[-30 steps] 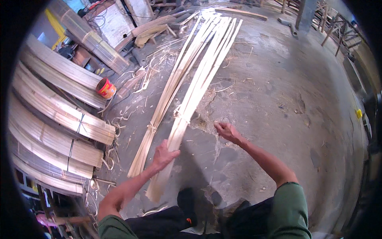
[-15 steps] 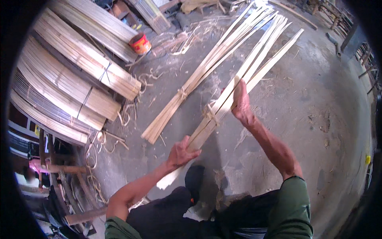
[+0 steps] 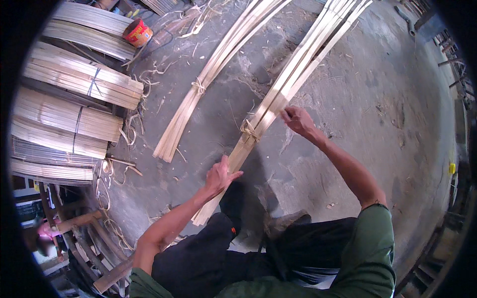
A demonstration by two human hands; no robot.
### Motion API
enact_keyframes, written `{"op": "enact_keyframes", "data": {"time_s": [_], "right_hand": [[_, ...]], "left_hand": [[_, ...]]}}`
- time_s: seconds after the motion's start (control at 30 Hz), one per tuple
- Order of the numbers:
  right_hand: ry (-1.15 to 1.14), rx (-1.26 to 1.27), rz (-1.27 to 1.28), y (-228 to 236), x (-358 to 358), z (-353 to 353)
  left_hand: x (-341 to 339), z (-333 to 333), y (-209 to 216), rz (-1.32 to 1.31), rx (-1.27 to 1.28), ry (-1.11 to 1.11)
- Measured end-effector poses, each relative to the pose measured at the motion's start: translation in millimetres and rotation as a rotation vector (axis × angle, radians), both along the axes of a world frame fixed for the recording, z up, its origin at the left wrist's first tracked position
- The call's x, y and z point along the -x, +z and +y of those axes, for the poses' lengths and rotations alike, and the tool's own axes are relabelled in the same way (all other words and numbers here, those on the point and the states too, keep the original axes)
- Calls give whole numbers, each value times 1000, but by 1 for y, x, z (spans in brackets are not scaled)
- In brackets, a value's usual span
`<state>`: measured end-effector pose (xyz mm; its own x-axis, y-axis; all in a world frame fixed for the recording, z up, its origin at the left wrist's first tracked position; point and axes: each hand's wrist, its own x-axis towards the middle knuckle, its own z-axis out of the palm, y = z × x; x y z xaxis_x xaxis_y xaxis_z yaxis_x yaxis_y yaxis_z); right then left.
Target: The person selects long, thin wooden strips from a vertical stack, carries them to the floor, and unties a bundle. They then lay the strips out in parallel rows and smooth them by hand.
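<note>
A bundle of long pale wooden strips [image 3: 271, 107] slants from near my legs toward the far side. A twisted strip tie [image 3: 249, 130] is wrapped round it, and beyond that its strips fan apart. My left hand [image 3: 217, 178] grips the near part of the bundle, thumb laid across the strips. Close to the bundle's right edge, past the tie, is my right hand [image 3: 299, 120]; its fingers are curled in and nothing shows in them. To the left, a second tied bundle of strips [image 3: 181, 116] lies on the concrete floor.
Stacked bundles of slats [image 3: 82, 82] line the left side. A red tub [image 3: 137, 33] stands by them. Loose shavings and curled strips [image 3: 130, 130] litter the floor. A wooden frame [image 3: 82, 221] is at lower left.
My right hand has come off the strips and sits beside them, fingers curled. The bundle is slightly nearer me, still under my left hand. My view has shifted to the right.
</note>
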<state>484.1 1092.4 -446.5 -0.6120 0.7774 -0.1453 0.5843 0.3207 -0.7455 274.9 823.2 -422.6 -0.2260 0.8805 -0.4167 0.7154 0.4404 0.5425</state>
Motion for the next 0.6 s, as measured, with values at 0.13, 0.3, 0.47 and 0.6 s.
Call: {"op": "enact_keyframes", "data": {"time_s": [0.13, 0.3, 0.47, 0.6], "right_hand": [[246, -164, 61, 20, 24, -31], [299, -238, -8, 18, 36, -58], [235, -123, -15, 27, 34, -68], [262, 62, -171, 36, 39, -64]], "left_hand": [[-20, 0, 10, 29, 54, -51], [-37, -6, 11, 0, 34, -52], [-53, -12, 2, 103, 17, -39], [-57, -15, -5, 71, -16, 1]]}}
